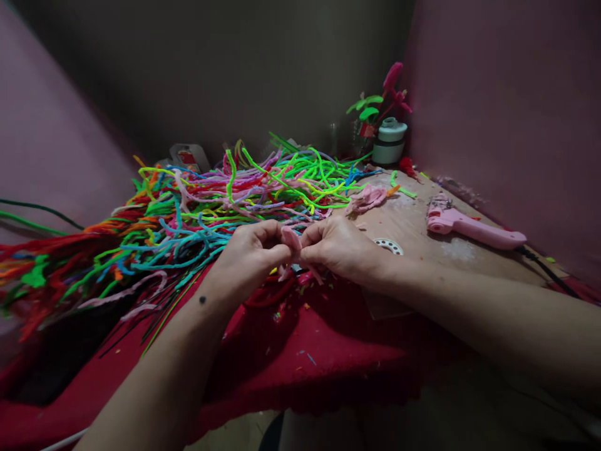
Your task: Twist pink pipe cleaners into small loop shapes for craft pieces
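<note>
Between my two hands is a pale pink pipe cleaner (292, 240), bent into a small loop with loose ends hanging below. My left hand (256, 250) pinches its left side between thumb and forefinger. From the other side my right hand (340, 247) grips it with thumb and fingertips, close to the left. Both hands are held over the near edge of a big heap of coloured pipe cleaners (263, 194). Beyond my right hand lies a bundle of pink pipe cleaner pieces (369, 200) on a board.
On the brown board (413, 250) at right rest a pink glue gun (474, 228) with a dark cord and a white ring with holes (389, 246). A lidded jar (389, 141) and pipe-cleaner flowers (393, 78) stand behind. Red cloth (310, 357) with scraps covers the front.
</note>
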Available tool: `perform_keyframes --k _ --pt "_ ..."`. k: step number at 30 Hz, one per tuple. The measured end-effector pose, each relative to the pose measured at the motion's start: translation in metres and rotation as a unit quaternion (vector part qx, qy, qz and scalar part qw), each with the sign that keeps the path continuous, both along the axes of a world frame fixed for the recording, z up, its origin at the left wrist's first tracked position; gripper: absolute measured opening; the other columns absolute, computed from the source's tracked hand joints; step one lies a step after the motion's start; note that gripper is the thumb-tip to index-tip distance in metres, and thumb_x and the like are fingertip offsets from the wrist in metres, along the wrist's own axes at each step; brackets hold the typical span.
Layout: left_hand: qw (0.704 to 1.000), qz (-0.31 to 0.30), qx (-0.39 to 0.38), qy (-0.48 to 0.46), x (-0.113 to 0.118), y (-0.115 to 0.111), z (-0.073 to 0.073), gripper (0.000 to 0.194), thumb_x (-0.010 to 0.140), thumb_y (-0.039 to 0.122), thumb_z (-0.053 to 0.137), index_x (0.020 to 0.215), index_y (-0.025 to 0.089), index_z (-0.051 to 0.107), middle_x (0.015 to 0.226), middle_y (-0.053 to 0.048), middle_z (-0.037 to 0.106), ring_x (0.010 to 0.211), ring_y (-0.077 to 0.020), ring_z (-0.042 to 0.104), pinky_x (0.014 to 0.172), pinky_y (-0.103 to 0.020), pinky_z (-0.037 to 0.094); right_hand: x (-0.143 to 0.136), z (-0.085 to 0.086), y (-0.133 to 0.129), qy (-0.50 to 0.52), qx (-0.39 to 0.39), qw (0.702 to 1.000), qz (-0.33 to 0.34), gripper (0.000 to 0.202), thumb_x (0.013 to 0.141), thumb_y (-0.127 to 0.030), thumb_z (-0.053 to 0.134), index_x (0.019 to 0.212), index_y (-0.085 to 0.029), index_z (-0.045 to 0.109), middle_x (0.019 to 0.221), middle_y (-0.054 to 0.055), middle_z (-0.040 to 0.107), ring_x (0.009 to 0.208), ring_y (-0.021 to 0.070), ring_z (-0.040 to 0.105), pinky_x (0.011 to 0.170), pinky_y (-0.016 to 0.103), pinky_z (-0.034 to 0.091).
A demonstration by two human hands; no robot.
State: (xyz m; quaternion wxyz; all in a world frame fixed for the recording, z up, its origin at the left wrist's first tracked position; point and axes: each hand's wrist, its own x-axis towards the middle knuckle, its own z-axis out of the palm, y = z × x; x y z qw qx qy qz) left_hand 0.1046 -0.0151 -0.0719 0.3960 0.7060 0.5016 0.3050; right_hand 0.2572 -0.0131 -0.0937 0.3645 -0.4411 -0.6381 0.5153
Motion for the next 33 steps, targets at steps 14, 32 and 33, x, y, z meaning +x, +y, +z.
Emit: perform_keyframes --k 14,32,33 --pt "0.996 -0.052 -0.007 -0.067 -0.006 0.000 -0.003 0.005 0.071 0.016 0.061 0.076 0.015 0.060 0.063 0.002 0.060 0.050 -0.0111 0.058 0.050 -0.022 0.048 0.007 0.001 0.004 0.047 -0.039 0.996 0.071 0.015 0.067 -0.010 0.061 0.053 -0.012 0.059 0.040 -0.004 0.049 0.034 0.0051 0.038 0.037 0.021 0.029" --pt "0.974 -0.047 -0.099 -0.200 -0.011 0.004 -0.004 0.023 0.070 0.024 0.070 0.092 0.015 0.067 0.080 -0.005 0.067 0.067 -0.0142 0.061 0.061 -0.024 0.049 0.002 -0.001 0.003 0.165 -0.110 0.974 0.107 0.016 0.058 -0.008 0.058 0.045 -0.014 0.051 0.038 -0.004 0.044 0.033 0.0057 0.034 0.038 0.023 0.025" --pt "0.973 -0.045 -0.093 -0.207 -0.009 0.003 -0.005 0.022 0.070 0.024 0.070 0.090 0.015 0.067 0.078 -0.004 0.066 0.066 -0.0141 0.061 0.061 -0.024 0.049 0.002 -0.002 0.004 0.168 -0.111 0.973 0.109 0.015 0.057 -0.007 0.057 0.045 -0.014 0.051 0.038 -0.004 0.045 0.033 0.0059 0.033 0.038 0.023 0.025"
